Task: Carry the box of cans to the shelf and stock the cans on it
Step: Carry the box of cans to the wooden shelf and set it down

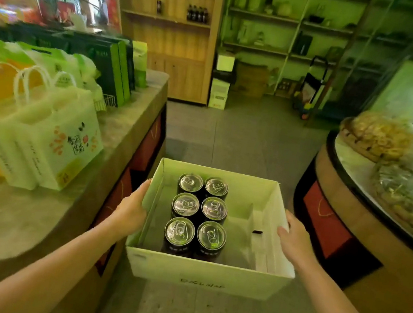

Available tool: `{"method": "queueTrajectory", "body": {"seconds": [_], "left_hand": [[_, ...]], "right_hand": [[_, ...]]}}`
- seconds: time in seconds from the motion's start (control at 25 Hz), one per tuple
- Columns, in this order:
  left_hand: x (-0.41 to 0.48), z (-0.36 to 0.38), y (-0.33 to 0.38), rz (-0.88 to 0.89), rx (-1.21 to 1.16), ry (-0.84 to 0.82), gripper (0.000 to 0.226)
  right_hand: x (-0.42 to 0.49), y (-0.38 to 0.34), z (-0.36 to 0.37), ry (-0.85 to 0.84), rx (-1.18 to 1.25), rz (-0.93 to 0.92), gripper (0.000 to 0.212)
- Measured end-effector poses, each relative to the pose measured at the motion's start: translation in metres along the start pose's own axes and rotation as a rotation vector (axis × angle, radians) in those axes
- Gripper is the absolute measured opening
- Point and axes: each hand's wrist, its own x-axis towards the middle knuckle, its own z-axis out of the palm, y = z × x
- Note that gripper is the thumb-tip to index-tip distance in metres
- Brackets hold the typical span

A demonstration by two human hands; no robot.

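Note:
I hold an open white cardboard box (pixel 205 275) in front of me above the floor. My left hand (pixel 132 207) grips its left wall and my right hand (pixel 292 240) grips its right wall. Several dark cans (pixel 198 217) with silver tops stand upright in two rows in the box's left half; its right half holds only a folded cardboard insert. Straight ahead, across the aisle, stands a wooden shelf unit (pixel 167 19) with a few dark bottles (pixel 197 14) on one board.
A long counter (pixel 123 127) on my left carries white and yellow gift bags (pixel 41 135) and dark green boxes (pixel 111 68). A round counter (pixel 354 206) with bagged goods is on my right. A grey tiled aisle (pixel 244 135) runs between them. A metal rack (pixel 289 20) and stacked cartons (pixel 220 85) stand beside the wooden shelf.

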Motion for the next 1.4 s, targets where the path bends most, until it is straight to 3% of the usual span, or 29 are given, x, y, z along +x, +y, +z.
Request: {"method": "queueTrajectory", "body": {"seconds": [0.28, 0.48, 0.88, 1.4], "left_hand": [[0.062, -0.031, 0.047, 0.050, 0.003, 0.002, 0.073], [0.157, -0.024, 0.079, 0.054, 0.008, 0.021, 0.073], [0.427, -0.007, 0.146, -0.023, -0.050, 0.103, 0.073], [0.833, -0.083, 0.187, 0.008, 0.030, 0.122, 0.076]], "right_hand": [[0.069, -0.029, -0.014, 0.011, 0.005, 0.004, 0.041], [0.172, -0.032, -0.013, 0.028, 0.003, -0.016, 0.042], [0.468, -0.067, -0.014, -0.039, -0.037, -0.072, 0.041], [0.844, -0.150, 0.086, -0.035, 0.038, -0.081, 0.039]]}}
